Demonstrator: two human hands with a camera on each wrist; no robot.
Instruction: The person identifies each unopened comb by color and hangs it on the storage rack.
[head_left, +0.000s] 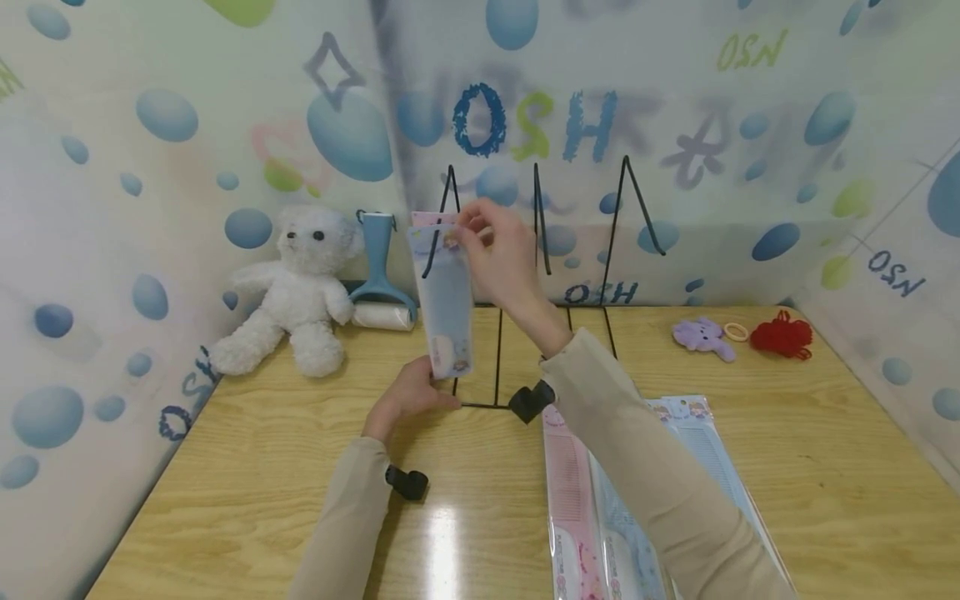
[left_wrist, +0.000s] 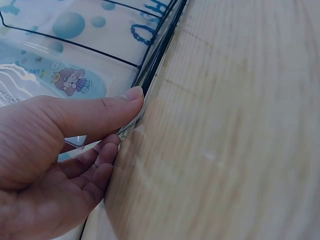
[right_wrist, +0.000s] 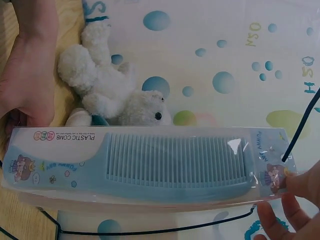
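A blue plastic comb in a clear package [head_left: 447,300] stands upright against the left hook of a black wire rack [head_left: 537,208]. My left hand [head_left: 429,385] pinches its bottom edge between thumb and fingers, close to the wooden table [head_left: 262,467]. My right hand [head_left: 463,235] pinches the top end by the hook. A pink edge shows behind the package's top. The left wrist view shows my left hand [left_wrist: 127,117] on the package [left_wrist: 55,80] beside the rack's wire [left_wrist: 160,50]. In the right wrist view the comb package [right_wrist: 170,162] lies across the frame, with my right hand [right_wrist: 295,187] at its end.
A white teddy bear [head_left: 292,292] and a blue lint roller [head_left: 378,283] sit at the back left. More comb packages, pink [head_left: 570,508] and blue [head_left: 705,450], lie on the table under my right arm. A purple toy [head_left: 703,336], a hair ring [head_left: 737,332] and red yarn [head_left: 782,335] lie back right.
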